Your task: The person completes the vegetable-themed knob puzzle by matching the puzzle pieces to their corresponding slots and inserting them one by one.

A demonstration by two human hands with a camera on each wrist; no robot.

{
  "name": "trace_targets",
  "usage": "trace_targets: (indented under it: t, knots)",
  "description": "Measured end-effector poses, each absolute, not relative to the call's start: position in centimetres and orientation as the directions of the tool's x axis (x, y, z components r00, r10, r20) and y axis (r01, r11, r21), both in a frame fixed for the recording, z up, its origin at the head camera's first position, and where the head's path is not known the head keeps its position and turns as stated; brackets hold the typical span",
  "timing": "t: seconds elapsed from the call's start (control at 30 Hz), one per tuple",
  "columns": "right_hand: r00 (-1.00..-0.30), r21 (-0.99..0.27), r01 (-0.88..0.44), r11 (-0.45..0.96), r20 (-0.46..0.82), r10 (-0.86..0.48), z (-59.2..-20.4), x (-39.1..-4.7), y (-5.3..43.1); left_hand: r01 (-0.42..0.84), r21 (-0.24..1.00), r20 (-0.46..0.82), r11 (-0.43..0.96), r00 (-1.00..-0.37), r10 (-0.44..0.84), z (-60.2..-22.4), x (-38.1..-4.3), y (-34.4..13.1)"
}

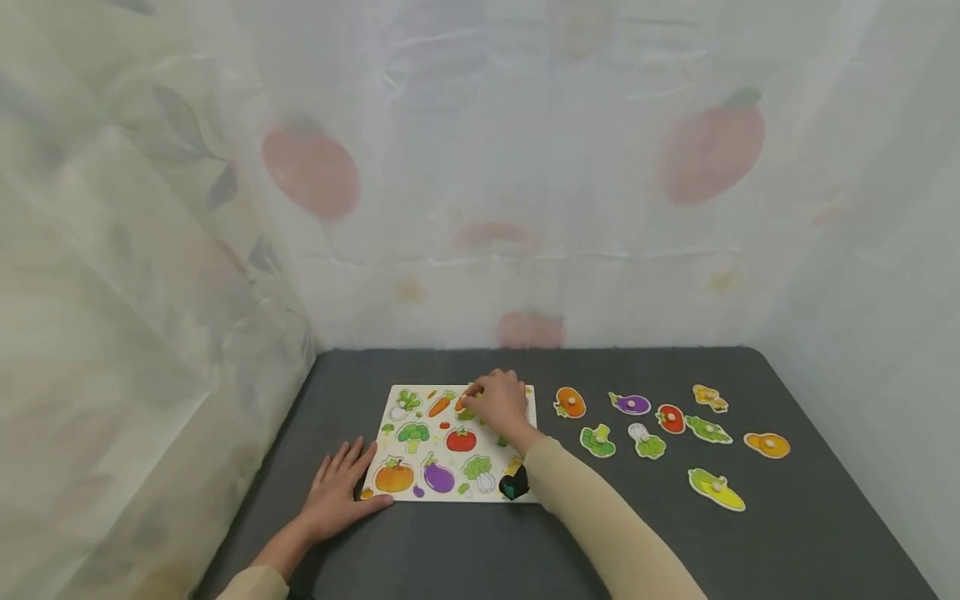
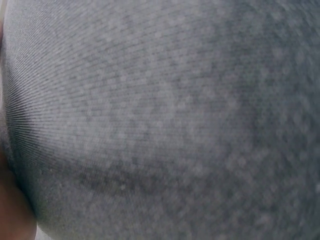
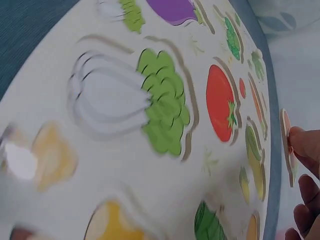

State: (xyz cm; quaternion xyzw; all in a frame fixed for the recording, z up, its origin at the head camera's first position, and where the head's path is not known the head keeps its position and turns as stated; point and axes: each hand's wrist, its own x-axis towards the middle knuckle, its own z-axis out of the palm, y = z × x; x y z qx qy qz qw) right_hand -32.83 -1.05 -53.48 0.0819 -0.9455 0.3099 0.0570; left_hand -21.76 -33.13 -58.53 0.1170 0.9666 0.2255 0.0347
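As I read it from the head view, the right hand (image 1: 501, 402) is drawn in narrow, thumb and fingertips pinching a flat orange piece over the upper part of the vegetable board (image 1: 384, 450). In the right wrist view I see the pinched piece (image 3: 286, 127) nearly edge-on; contact with the board I cannot tell.

Left hand (image 1: 341, 492): fingers wide and straight, palm down at the board's lower left corner, thumb along its lower edge. I note it grasps nothing. My left wrist view gives mostly blurred grey surface.

To the right of the board I log knobbed pieces on the dark table (image 1: 450, 550): pumpkin (image 1: 566, 408) nearest the board, eggplant (image 1: 619, 402), broccoli (image 1: 592, 447) and tomato (image 1: 664, 423) beyond, corn (image 1: 726, 497) lower right.
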Motion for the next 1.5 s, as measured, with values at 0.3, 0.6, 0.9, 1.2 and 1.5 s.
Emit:
trace_targets:
  t: [0.3, 0.6, 0.9, 1.2, 1.5]
  knots:
    - [-0.987, -0.579, -0.144, 0.803, 0.143, -0.074, -54.4, -33.7, -3.9, 0.200, 0.432, -0.018, 0.879, -0.973, 0.231, -58.9, -21.9, -33.2]
    - [-0.993, -0.563, -0.111, 0.819, 0.100, -0.065, -54.5, -33.4, -5.6, 0.189, 0.449, -0.026, 0.873, -0.974, 0.225, -58.3, -21.6, -33.0]
    - [-0.992, -0.534, -0.121, 0.837, 0.104, -0.077, -54.9, -33.5, -6.6, 0.178, 0.428, -0.047, 0.886, -0.975, 0.218, -58.6, -21.7, -33.1]
    - [-0.990, -0.515, -0.127, 0.848, 0.120, -0.075, -55.5, -33.7, -7.1, 0.179, 0.439, -0.038, 0.881, -0.975, 0.218, -58.5, -21.6, -32.9]
    - [-0.990, -0.519, -0.118, 0.847, 0.125, -0.061, -55.7, -34.0, -7.4, 0.163, 0.432, -0.073, 0.887, -0.974, 0.214, -58.3, -21.7, -32.9]
